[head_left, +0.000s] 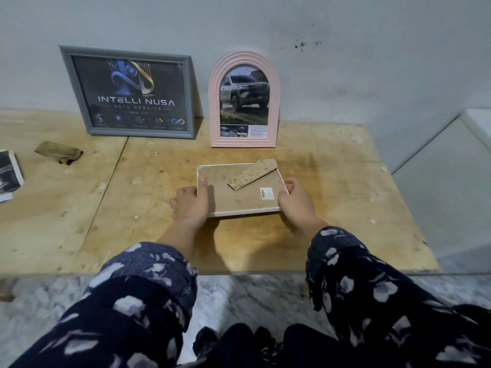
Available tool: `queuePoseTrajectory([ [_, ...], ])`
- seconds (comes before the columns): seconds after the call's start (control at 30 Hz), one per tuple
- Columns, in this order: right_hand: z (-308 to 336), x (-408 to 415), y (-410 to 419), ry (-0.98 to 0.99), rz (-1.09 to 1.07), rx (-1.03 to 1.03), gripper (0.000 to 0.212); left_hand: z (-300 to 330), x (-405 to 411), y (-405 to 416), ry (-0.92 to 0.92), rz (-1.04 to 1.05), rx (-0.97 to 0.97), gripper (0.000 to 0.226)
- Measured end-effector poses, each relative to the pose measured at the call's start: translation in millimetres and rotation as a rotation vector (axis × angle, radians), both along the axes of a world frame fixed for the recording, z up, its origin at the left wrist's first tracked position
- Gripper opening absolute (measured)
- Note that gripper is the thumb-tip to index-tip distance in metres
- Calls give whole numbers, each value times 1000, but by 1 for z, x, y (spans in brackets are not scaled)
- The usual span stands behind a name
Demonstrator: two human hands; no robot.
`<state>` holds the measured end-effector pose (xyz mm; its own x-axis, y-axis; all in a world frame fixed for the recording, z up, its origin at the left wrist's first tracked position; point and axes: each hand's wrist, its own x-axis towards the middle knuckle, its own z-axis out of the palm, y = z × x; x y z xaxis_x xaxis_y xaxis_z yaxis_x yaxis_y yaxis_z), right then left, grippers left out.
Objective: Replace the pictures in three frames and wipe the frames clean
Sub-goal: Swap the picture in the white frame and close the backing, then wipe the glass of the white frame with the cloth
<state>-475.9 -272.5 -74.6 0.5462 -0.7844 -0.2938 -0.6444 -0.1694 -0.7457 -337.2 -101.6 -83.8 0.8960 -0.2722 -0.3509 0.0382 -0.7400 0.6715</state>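
Both sleeves (148,282) reach forward over the table (332,229). Left hand (191,205) grips the left edge of a white frame (239,192) lying face down, thumb on its backing. Right hand (295,200) grips the right edge, fingers curled round it. Beyond the grip, a pink arched frame (244,102) and grey frame (130,91) lean against the wall. Far left of the grip lies a brown cloth (58,152).

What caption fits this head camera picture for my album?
Both hands, left and right, hold a face-down white frame on the table.
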Motion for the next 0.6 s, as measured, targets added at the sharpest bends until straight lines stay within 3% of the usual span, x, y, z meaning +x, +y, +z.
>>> queuePoseTrajectory([
  [0.1, 13, 5, 4, -88, 103, -61, 46, 15, 21, 6, 82, 186, -224, 79],
  [0.2, 29, 15, 8, -163, 243, -151, 54, 32, 38, 11, 113, 274, -403, 97],
  [0.27, 37, 24, 10, -151, 315, -276, 48, 40, 48, 12, 99, 306, -514, 109],
  [0.37, 50, 37, 16, -146, 330, -359, 30, 69, 56, 12, 17, 299, -619, 99],
  [0.47, 59, 46, 23, -244, 252, -176, 24, 96, 60, 11, -54, 223, -632, 68],
  [0.6, 70, 57, 38, -315, 188, 182, 30, 88, 73, 11, -126, 208, -578, 56],
])
